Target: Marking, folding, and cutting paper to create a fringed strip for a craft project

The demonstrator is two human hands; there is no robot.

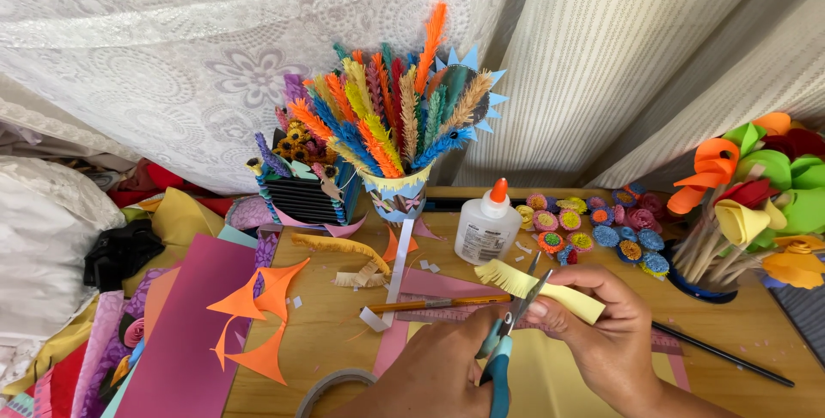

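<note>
My left hand (438, 362) grips blue-handled scissors (505, 345), blades pointing up and away. The blades are open around a pale yellow paper strip (516, 280) whose left end is cut into a fringe. My right hand (601, 332) pinches the uncut right part of the strip and holds it level above the wooden table (326, 332). A yellow sheet (550, 379) lies under both hands.
Behind the hands stand a white glue bottle (486, 227) with an orange cap, a cup of colourful fringed paper stems (395, 117) and several small rolled paper flowers (593, 225). A pot of paper blooms (756, 203) stands right; a pencil (430, 305), tape roll (331, 386) and coloured sheets (193, 332) lie left.
</note>
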